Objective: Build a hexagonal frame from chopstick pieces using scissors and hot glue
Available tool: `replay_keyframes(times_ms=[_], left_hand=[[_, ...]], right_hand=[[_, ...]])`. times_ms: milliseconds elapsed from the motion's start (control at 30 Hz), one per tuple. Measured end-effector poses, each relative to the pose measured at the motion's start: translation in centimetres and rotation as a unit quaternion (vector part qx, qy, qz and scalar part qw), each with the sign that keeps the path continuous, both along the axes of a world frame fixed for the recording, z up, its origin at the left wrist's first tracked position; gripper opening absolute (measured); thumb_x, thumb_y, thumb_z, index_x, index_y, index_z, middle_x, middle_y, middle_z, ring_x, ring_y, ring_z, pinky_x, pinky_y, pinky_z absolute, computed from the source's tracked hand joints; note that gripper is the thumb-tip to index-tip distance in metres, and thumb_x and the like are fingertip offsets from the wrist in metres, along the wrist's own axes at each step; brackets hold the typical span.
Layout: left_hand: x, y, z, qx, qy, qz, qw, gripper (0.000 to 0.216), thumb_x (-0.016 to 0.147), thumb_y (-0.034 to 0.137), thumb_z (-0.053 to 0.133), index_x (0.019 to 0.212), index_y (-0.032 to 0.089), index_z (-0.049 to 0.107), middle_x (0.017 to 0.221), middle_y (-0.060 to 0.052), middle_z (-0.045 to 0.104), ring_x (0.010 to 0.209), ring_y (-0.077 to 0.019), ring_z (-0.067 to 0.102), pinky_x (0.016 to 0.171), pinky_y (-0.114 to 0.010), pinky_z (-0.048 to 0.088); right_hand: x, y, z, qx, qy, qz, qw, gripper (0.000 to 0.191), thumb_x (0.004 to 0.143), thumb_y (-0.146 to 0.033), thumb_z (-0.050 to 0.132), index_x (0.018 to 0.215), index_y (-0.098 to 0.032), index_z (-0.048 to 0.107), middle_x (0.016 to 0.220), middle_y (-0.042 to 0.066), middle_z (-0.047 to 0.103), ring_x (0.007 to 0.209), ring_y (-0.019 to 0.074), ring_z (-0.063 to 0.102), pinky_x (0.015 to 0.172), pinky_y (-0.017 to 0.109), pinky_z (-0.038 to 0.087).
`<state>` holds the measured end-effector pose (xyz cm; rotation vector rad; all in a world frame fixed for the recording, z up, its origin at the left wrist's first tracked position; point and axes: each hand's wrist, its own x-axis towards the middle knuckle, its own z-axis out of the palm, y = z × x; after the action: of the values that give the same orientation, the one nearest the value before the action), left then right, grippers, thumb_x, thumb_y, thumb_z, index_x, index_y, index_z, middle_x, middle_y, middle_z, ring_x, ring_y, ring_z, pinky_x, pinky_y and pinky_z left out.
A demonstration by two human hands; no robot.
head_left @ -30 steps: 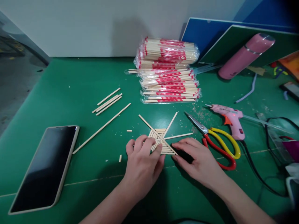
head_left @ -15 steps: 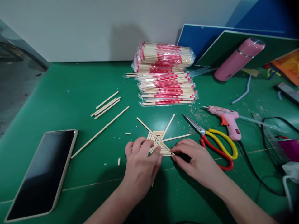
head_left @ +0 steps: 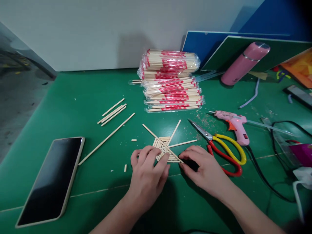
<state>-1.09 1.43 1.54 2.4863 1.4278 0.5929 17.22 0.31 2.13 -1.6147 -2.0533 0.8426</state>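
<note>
A small flat raft of short wooden sticks (head_left: 166,145) lies on the green table (head_left: 73,97), with longer sticks crossing over it. My left hand (head_left: 148,172) rests on its left side, fingers curled down onto the sticks. The fingertips of my right hand (head_left: 204,169) press at the raft's right corner, where a long diagonal stick (head_left: 156,136) ends; the fingers are bent and close together.
Red-and-yellow scissors (head_left: 224,151) and a pink glue gun (head_left: 234,122) lie to the right. Wrapped chopstick packs (head_left: 170,81) are stacked behind. Loose sticks (head_left: 112,112) and a phone (head_left: 52,180) lie left. A pink flask (head_left: 243,63) and cables (head_left: 275,152) are at the right.
Both hands stay on the stick raft with only slight finger shifts. The view has tilted a little, so everything sits slightly lower in the picture.
</note>
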Motion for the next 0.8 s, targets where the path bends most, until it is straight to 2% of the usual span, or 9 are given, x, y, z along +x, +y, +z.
replay_keyframes(times_ms=[200, 400, 800], left_hand=[[0.1, -0.7, -0.6, 0.036, 0.024, -0.039, 0.998, 0.023, 0.078, 0.018, 0.049, 0.098, 0.022, 0.059, 0.101, -0.005, 0.062, 0.1, -0.0245, 0.047, 0.085, -0.044, 0.026], [0.3, -0.9, -1.5, 0.069, 0.058, -0.044, 0.995, 0.023, 0.076, 0.018, 0.05, 0.096, 0.022, 0.059, 0.101, -0.004, 0.063, 0.1, -0.0258, 0.047, 0.087, -0.047, 0.023], [0.5, -0.9, -1.3, 0.064, 0.047, -0.045, 0.996, 0.024, 0.075, 0.016, 0.048, 0.095, 0.023, 0.06, 0.096, -0.003, 0.064, 0.099, -0.0249, 0.048, 0.094, -0.053, 0.017]], right_hand=[[-0.2, -0.2, 0.0, 0.026, -0.024, -0.001, 0.999, 0.013, 0.076, -0.012, 0.049, 0.081, -0.02, 0.058, 0.075, 0.003, 0.055, 0.075, 0.0169, 0.05, 0.066, 0.03, 0.041], [0.1, -0.1, -0.1, 0.025, -0.016, 0.001, 1.0, 0.011, 0.076, -0.012, 0.05, 0.078, -0.019, 0.059, 0.073, 0.002, 0.055, 0.072, 0.0152, 0.05, 0.064, 0.027, 0.039], [0.1, 0.4, -0.1, -0.008, -0.01, 0.005, 1.0, 0.009, 0.075, -0.014, 0.052, 0.072, -0.02, 0.058, 0.069, 0.0, 0.055, 0.069, 0.0142, 0.049, 0.062, 0.026, 0.036]])
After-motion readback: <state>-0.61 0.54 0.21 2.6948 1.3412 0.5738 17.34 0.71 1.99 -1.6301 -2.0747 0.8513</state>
